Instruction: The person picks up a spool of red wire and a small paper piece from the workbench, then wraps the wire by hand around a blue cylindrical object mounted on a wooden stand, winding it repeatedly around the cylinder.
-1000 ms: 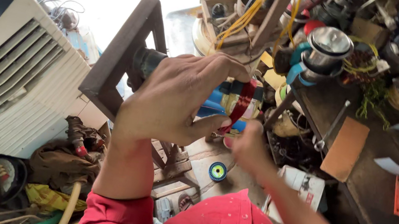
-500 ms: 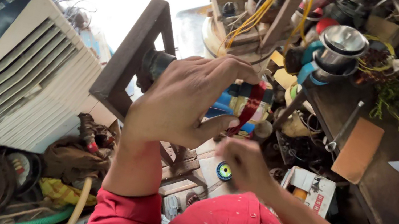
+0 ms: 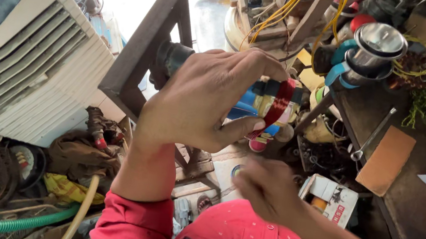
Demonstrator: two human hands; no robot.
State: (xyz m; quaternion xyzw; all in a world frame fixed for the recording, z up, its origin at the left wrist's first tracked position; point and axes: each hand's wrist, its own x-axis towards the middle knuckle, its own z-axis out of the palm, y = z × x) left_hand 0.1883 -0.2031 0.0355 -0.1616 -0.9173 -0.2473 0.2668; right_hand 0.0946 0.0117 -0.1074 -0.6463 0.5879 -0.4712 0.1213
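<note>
at left hand (image 3: 201, 106), red wire coil (image 3: 279, 104), perhaps gripped

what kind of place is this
Probably a small electrical repair workshop. The left hand grips a coil of red wire on a stand, the right hand hangs blurred below, an air cooler stands close by, and a spanner lies on the cluttered bench.
</note>
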